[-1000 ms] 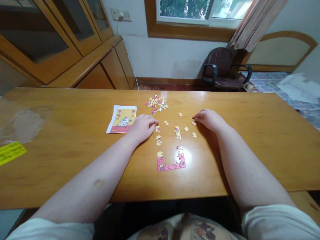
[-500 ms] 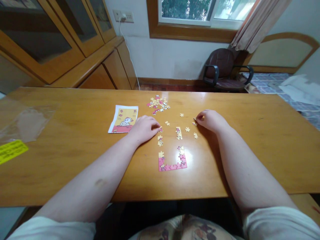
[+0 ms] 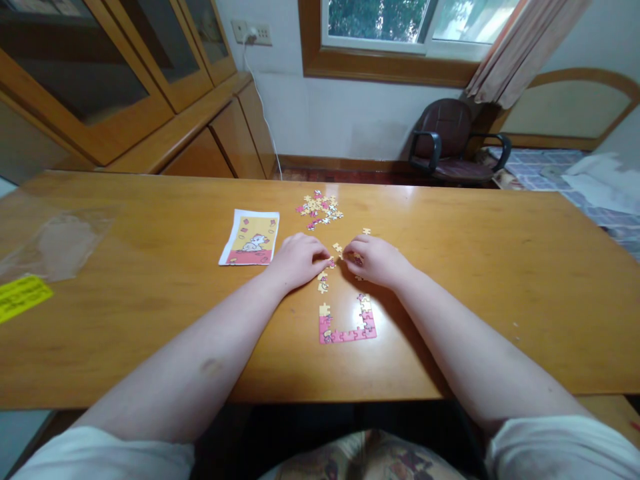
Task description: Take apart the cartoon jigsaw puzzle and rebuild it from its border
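My left hand (image 3: 305, 259) is closed in a pinch on a small pink-and-yellow puzzle piece (image 3: 331, 263) just above the table. Close to it on the right, my right hand (image 3: 376, 260) pinches another puzzle piece (image 3: 341, 257), mostly covered by the fingers. The two pieces are near each other; I cannot tell whether they touch. Below the left fingertips lies a short joined strip of yellow pieces (image 3: 323, 285). Nearer me sits a U-shaped section of joined pink and yellow pieces (image 3: 345, 335). My right hand hides other loose pieces.
A pile of loose pieces (image 3: 320, 208) lies toward the far edge of the wooden table (image 3: 450, 227). The reference picture (image 3: 250, 239) of a white cat is left of my hands. A clear plastic bag (image 3: 65, 243) and a yellow label (image 3: 24, 297) lie far left.
My right hand has moved left from the loose pieces, carrying a puzzle piece toward my left hand. The left hand has shifted slightly right with its piece.
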The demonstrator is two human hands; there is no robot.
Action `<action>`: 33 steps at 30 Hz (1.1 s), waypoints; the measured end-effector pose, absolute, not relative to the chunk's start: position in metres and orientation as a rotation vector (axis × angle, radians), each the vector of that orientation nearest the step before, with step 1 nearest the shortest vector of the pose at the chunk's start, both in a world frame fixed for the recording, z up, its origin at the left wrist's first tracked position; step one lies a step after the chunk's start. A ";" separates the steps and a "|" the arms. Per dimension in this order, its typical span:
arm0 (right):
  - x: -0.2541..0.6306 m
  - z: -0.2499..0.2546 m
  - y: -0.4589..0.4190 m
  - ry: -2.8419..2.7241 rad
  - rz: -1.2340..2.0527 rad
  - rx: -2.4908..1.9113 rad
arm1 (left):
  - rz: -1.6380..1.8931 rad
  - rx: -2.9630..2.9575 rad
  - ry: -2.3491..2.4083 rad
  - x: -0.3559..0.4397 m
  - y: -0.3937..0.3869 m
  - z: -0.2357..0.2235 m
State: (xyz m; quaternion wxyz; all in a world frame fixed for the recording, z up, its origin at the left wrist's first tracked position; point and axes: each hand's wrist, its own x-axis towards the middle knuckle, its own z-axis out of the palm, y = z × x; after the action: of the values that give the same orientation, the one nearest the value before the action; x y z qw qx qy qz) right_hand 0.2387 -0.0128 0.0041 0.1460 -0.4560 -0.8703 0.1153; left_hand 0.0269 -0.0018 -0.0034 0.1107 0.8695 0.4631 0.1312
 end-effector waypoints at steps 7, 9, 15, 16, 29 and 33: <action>0.228 0.002 -0.016 -2.594 0.186 -1.417 | 0.409 2.598 1.336 0.026 0.000 -0.007; 0.227 0.001 -0.015 -2.615 0.184 -1.396 | 0.406 2.595 1.334 0.026 0.001 -0.008; 0.227 -0.004 -0.013 -2.628 0.145 -1.399 | 0.412 2.583 1.331 0.026 0.001 -0.007; 0.227 -0.005 -0.013 -2.632 0.138 -1.397 | 0.414 2.582 1.332 0.026 0.001 -0.007; 0.226 -0.002 -0.016 -2.650 0.095 -1.380 | 0.401 2.570 1.339 0.026 0.000 -0.006; 0.241 0.006 -0.010 -2.512 0.053 -1.504 | 0.383 2.547 1.368 0.024 0.000 -0.003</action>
State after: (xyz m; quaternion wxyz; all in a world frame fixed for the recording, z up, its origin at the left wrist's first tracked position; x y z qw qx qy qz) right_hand 0.2414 -0.0097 0.0062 0.1066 -0.5106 -0.8530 0.0180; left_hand 0.0245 -0.0004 -0.0029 0.1122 0.8679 0.4661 0.1303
